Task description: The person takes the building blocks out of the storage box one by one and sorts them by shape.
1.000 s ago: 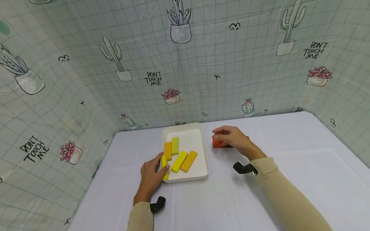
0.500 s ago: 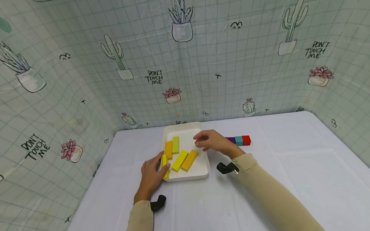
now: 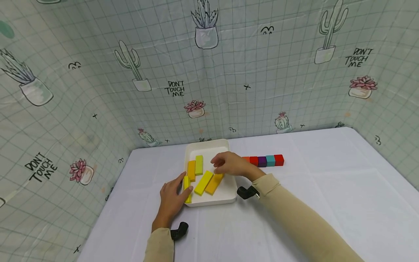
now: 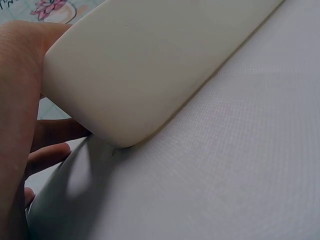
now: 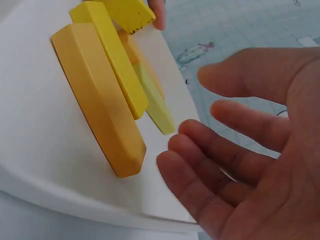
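Note:
A white tray (image 3: 211, 147) on the table holds several long blocks. My left hand (image 3: 171, 196) grips its left wall, thumb over the rim and fingers outside; the left wrist view shows the tray's corner (image 4: 125, 90) against that hand. Beside the thumb, a yellow block (image 3: 187, 183) leans along the left wall. My right hand (image 3: 232, 164) hovers over the tray's right side with nothing in it, fingers loosely bent and thumb apart. Nearest to it lie an orange block (image 5: 100, 105) and a yellow block (image 5: 115, 62). Another orange block (image 3: 191, 170) and a lime block (image 3: 199, 165) lie farther left.
Right of the tray, a row of small cubes (image 3: 270, 161) in red, purple and teal stands on the white-covered table (image 3: 311, 189); my right hand and wrist overlap its left end. A patterned cloth (image 3: 222, 91) hangs behind the table.
My right hand has moved left from the row of cubes to above the tray, uncovering more of the row. The left hand stays on the tray's wall.

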Motion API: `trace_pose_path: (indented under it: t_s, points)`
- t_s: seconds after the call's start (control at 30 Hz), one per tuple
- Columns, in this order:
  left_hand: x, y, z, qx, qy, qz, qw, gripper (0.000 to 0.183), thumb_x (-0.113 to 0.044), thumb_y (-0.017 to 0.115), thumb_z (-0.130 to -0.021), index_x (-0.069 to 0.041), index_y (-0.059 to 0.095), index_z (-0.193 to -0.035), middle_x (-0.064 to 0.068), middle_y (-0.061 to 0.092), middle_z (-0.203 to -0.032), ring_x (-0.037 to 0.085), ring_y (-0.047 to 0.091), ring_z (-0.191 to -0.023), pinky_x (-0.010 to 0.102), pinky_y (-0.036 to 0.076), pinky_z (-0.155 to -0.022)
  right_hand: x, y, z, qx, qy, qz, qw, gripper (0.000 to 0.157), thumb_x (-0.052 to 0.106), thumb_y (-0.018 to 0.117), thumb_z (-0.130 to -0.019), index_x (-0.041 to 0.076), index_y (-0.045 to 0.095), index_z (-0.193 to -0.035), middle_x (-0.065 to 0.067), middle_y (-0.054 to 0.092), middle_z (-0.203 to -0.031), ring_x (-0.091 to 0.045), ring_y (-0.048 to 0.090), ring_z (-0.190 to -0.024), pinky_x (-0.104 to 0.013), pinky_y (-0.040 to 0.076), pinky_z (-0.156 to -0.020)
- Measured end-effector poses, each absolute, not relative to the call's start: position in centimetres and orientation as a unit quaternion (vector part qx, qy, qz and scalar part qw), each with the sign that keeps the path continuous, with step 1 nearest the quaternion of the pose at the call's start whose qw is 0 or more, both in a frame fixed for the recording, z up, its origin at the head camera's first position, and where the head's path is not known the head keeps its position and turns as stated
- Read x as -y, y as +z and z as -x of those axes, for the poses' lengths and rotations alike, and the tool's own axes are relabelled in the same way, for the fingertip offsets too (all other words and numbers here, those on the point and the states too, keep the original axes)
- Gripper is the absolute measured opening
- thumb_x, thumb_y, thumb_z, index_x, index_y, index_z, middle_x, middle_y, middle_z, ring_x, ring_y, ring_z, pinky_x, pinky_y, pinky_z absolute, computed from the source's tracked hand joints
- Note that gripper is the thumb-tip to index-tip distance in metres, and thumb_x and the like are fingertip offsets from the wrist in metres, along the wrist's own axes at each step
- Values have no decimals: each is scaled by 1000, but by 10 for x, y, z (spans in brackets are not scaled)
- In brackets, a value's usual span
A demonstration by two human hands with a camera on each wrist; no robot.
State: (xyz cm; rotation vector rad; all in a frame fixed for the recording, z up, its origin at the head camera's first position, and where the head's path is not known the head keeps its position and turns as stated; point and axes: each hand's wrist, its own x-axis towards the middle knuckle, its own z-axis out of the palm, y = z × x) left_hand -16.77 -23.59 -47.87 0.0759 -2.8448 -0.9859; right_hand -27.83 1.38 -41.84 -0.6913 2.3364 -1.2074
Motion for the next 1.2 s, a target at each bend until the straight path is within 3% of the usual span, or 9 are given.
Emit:
trace_pose_path:
  t_s: [0.53,1.2]
  points:
    - [236,-479,167,944,-322,-27,61,64,-40,65,-95,-19,46,-152,11,52,-148,37,40,-138,61,7,-118,-4,-422,273,-879,-316,286,213,38,13,73,-88,10,69,-126,-3,68,-117,-20,59,-105,-38,52,-97]
    - [235,-480,168,944,-322,-31,66,64,-39,65,-95,-20,46,-152,10,52,-148,36,40,-138,60,7,-119,-6,-428,274,-902,-242,304,189,36,5,74,-85,7,72,-121,-1,68,-106,-18,57,-92,-35,53,-93]
